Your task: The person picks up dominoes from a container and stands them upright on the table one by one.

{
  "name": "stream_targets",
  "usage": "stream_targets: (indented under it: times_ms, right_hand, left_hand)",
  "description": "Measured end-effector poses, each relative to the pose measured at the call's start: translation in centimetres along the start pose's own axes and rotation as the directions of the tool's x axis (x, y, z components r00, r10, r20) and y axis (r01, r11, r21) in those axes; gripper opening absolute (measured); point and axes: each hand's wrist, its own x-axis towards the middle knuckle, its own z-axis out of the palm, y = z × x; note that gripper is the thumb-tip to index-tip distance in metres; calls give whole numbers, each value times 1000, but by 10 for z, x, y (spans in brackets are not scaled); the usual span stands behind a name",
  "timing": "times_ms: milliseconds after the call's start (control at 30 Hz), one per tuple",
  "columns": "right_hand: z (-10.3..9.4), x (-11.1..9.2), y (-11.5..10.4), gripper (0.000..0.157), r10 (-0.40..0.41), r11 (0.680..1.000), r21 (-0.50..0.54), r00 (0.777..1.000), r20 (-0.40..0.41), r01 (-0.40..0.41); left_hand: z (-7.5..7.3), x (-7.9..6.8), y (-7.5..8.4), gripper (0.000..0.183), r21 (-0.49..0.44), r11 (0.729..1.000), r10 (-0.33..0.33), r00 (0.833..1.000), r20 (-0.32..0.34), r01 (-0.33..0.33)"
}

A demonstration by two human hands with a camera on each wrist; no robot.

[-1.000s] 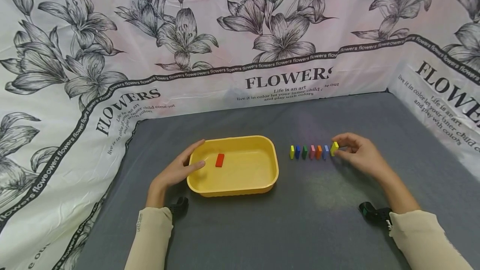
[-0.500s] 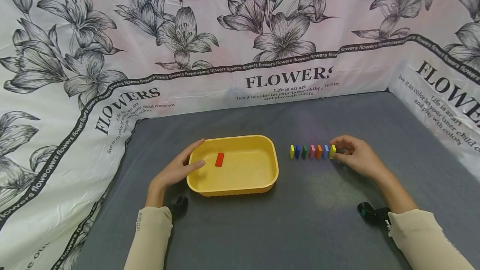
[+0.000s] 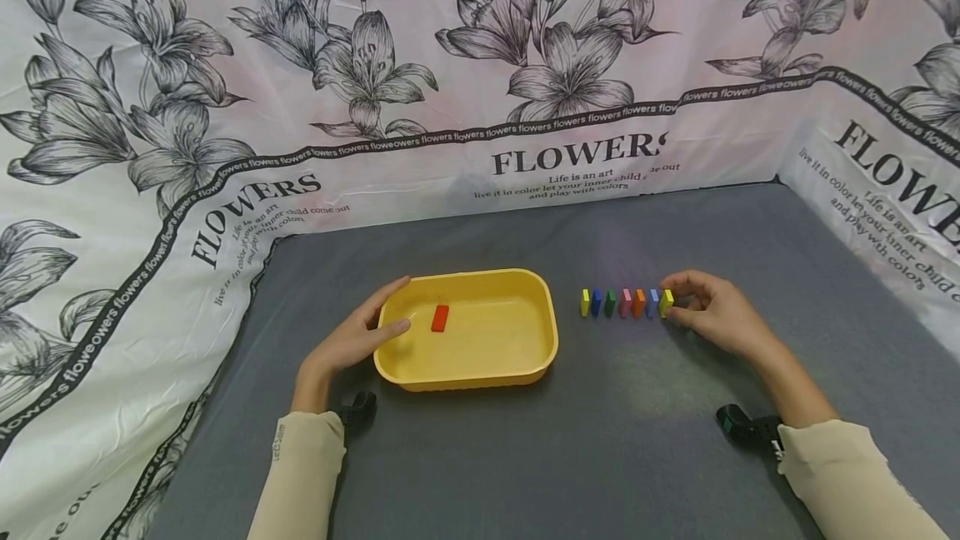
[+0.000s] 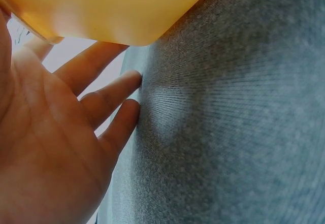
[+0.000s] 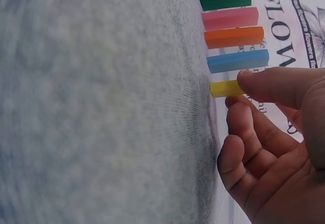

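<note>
My right hand (image 3: 708, 307) pinches a yellow domino (image 3: 666, 303) upright at the right end of a row of dominoes. In the right wrist view, thumb and forefinger hold the upper part of this yellow domino (image 5: 223, 89), and its lower end is at the cloth. Just beside it, with a small gap, stands a light blue domino (image 5: 238, 60). My left hand (image 3: 358, 338) holds the left end of a yellow plastic tub (image 3: 480, 375), thumb over the rim and the other fingers outside. A red domino (image 3: 440, 318) lies flat inside the tub.
Left of the light blue domino stand an orange domino (image 3: 638, 303), a pink domino (image 3: 625, 303), a green domino (image 3: 610, 303), a dark blue domino (image 3: 596, 302) and another yellow domino (image 3: 585, 302). Grey cloth (image 3: 525, 465) covers the table. A flower-printed curtain (image 3: 420, 182) borders it.
My right hand has moved slightly left, bringing the yellow domino closer to the light blue one and setting it straighter. During the last half second both hands stay nearly still.
</note>
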Motion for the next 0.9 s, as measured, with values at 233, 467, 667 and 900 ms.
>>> stream_targets:
  times_ms: [233, 467, 667, 900]
  right_hand:
    - [0, 0, -1, 36, -11, 1000, 0, 1000, 2, 11]
    - [-2, 0, -6, 42, -41, 999, -7, 999, 9, 41]
    - [-3, 3, -18, 47, -100, 993, -56, 995, 1, 99]
    - [2, 11, -41, 51, -213, 971, -113, 977, -29, 209]
  left_hand:
    - [0, 0, 0, 68, -1, 1000, -5, 1000, -2, 5]
    - [0, 1, -1, 69, 12, 1000, -12, 1000, -5, 12]
    - [0, 1, -1, 69, 12, 1000, -20, 1000, -10, 20]
    - [0, 1, 0, 69, 12, 1000, -19, 1000, -11, 19]
